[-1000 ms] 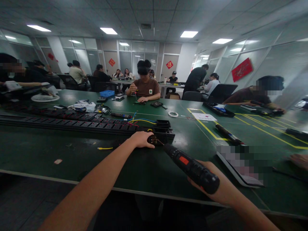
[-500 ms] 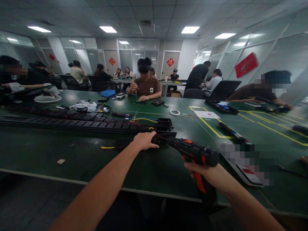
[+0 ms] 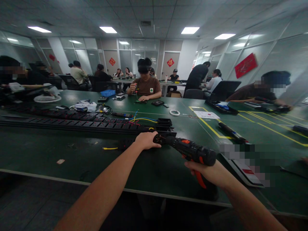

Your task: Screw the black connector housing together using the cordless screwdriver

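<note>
The green table is the largest thing. Its near edge runs in front of the long socket strip, and a wide stretch of green surface lies between the two. Beyond the strip's right end, the surface continues until the yellow tape lines.

The black drill with orange parts is in front and to the right of the strip's end, tilted, with its nose pointing left to the strip. Its markings are too dark for reading. The black block with brassy terminals lies just in front of the strip's right end; whether the bit touches it, I cannot tell.

The right hand is closed around the drill's handle, right of the strip, its forearm coming from the lower right. The left hand, in front of the strip, is palm down and grips the block, the thumb on the near side.

A white sheet, right of the strip, bears print too small to read. Far behind the strip, a red door sign shows "福".
</note>
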